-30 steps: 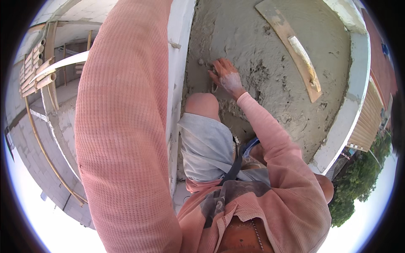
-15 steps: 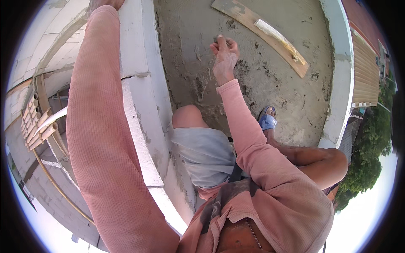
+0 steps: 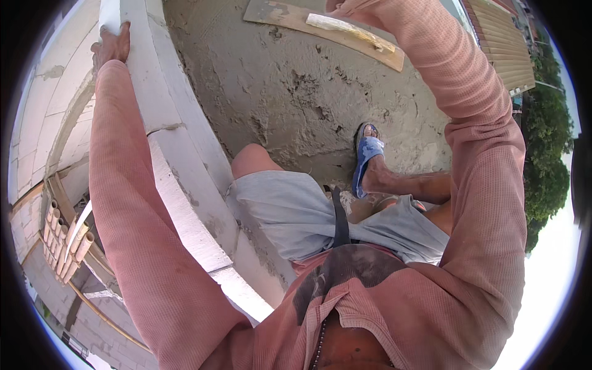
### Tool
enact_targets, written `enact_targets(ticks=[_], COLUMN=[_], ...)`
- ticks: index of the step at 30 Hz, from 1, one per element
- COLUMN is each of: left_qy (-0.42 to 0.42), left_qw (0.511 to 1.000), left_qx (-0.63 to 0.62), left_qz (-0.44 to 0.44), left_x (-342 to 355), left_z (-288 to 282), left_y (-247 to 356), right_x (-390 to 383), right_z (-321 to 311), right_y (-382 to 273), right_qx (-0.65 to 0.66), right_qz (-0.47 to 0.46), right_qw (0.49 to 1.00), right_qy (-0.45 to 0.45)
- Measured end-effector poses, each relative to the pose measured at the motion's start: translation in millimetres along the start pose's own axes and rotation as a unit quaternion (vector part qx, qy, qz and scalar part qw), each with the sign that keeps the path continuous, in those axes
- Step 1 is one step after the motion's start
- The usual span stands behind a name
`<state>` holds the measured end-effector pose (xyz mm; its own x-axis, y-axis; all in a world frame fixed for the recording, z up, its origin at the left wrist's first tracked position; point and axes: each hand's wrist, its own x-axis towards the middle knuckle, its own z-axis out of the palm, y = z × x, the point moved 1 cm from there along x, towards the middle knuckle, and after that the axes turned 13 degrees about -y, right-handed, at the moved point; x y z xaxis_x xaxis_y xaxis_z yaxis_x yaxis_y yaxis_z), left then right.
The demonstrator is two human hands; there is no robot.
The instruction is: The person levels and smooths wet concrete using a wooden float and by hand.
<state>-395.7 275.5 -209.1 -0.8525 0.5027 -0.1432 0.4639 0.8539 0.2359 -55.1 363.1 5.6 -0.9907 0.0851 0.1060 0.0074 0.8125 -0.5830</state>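
Observation:
My left hand [image 3: 113, 46] rests on the top of the pale block wall [image 3: 161, 102], its fingers apart over the edge. My right hand [image 3: 351, 5] is at the top edge of the view, mostly cut off, so its fingers cannot be made out. Beneath it and to its left, a long wooden float [image 3: 280, 13] with a pale bar-shaped handle [image 3: 345, 29] lies on the wet grey mortar [image 3: 246, 80]. Neither hand visibly touches the float.
My foot in a blue sandal [image 3: 369, 151] stands on the mortar, and my bent knee [image 3: 253, 159] is beside the wall. Left of the wall are a bundle of bamboo poles [image 3: 65, 243] and lower blockwork. At right are a corrugated roof [image 3: 496, 43] and trees [image 3: 546, 142].
My right hand has swung up and to the right from over the mortar. The left hand has come further into view on the wall. The whole view has shifted.

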Motion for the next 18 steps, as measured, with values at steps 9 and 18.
enact_targets(ticks=[9,18], left_qy=[0.019,-0.023], left_qw=[0.998,0.993], left_qx=[0.057,0.095], left_qz=[-0.019,-0.065], left_x=[5.2,-24.9], left_z=[3.2,-2.9], left_y=[1.5,-2.1], right_x=[-248.6,-221.4], right_z=[45.7,176.8], right_y=[212.1,399.9], right_qx=[-0.148,-0.201], right_qz=[0.371,0.443], right_qw=[0.882,0.846], right_qy=[-0.251,-0.22])
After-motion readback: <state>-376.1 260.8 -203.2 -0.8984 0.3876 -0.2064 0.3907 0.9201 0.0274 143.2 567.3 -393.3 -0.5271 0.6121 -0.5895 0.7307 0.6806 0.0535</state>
